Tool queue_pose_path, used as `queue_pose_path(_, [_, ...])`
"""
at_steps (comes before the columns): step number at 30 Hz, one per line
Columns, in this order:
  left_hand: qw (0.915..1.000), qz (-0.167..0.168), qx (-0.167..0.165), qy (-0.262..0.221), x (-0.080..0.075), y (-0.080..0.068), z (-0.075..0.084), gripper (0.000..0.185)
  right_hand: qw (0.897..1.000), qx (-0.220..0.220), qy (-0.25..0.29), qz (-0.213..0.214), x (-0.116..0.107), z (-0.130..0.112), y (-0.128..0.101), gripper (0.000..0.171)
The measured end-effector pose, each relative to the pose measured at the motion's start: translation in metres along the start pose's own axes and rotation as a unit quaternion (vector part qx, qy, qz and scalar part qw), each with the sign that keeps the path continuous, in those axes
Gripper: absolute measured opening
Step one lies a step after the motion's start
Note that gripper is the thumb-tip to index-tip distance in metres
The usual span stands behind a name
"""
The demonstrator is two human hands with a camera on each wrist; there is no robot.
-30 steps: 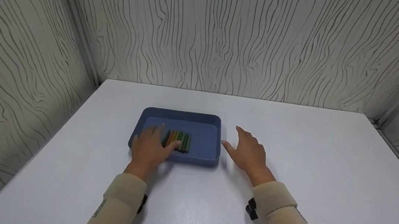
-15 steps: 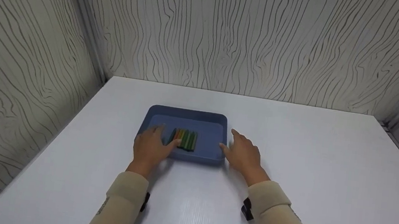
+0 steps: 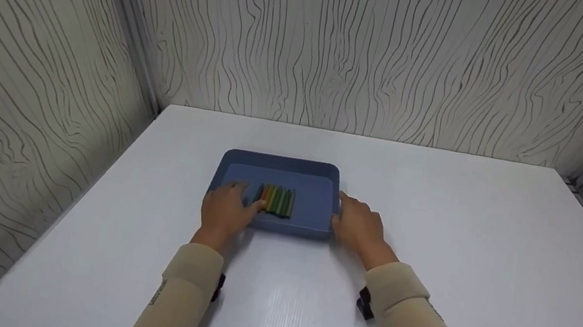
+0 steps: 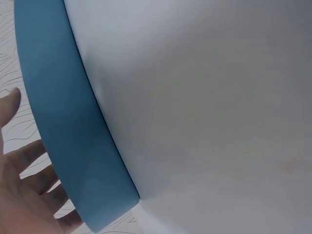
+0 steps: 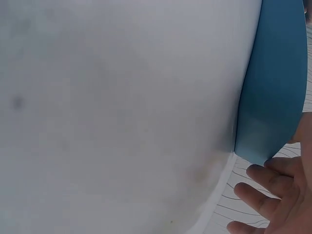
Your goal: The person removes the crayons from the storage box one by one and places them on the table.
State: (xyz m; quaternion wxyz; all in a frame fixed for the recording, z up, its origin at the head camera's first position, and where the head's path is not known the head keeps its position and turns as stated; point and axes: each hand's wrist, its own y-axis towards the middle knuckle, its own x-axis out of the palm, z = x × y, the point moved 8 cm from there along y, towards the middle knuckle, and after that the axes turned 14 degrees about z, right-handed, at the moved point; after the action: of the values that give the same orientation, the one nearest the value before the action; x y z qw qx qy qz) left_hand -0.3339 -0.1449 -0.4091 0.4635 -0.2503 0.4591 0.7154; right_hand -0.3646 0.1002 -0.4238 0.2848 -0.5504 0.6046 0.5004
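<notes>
A blue tray (image 3: 317,175) sits on the white surface (image 3: 427,228), holding a row of crayons (image 3: 276,201) near its front wall. The left hand (image 3: 224,212) lies over the tray's left front corner, fingers relaxed, thumb touching the crayons. The right hand (image 3: 360,226) rests against the tray's right wall, fingers loosely extended, gripping nothing.

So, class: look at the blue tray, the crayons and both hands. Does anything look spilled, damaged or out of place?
Nothing stands out. The crayons lie side by side in the blue tray, which sits flat on the white table, left hand and right hand at its sides.
</notes>
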Motion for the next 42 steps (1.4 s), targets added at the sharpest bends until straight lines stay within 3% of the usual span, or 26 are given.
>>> queue_pose_path(11, [0.9981,-0.04,-0.026,-0.04,0.01,-0.002,0.007,0.054,1.0,-0.009,-0.007,0.01,-0.009,0.011,-0.009,0.053])
queue_pose_path(23, [0.9949,-0.075,-0.061,-0.028,0.023,-0.006,0.009,0.055,1.0,0.003,-0.014,0.009,-0.016,0.023,-0.02,0.053])
queue_pose_path(42, [0.9943,-0.095,-0.045,-0.019,0.034,-0.014,0.031,0.049,1.0,0.006,-0.021,0.013,-0.03,0.04,-0.041,0.053])
